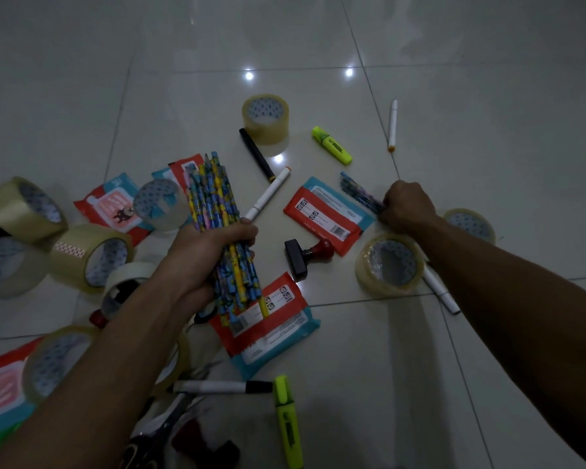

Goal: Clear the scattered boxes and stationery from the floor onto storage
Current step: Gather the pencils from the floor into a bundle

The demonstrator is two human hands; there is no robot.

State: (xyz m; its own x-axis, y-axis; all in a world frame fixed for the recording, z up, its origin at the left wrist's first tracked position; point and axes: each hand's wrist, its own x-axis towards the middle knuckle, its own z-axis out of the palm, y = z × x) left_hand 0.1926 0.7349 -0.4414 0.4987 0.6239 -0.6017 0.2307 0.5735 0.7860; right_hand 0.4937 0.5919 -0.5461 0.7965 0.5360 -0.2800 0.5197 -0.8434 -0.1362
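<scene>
Gripping a thick bundle of patterned pencils [224,231] upright above the floor [420,384], the left hand [205,252] keeps its grip narrow, fingers wrapped round the middle of the bundle. The right hand [407,207] is down at the floor, its grip closed round a few more pencils [359,192] whose tips stick out up and to the left of the fist. Just left of that grip lies a red and blue packet [329,214], with a rubber stamp [305,255] below it. Just below the right wrist sits a roll of clear tape [389,265]. Beyond both grips lie another tape roll [266,120], a black marker [256,154] and a yellow highlighter [332,145].
</scene>
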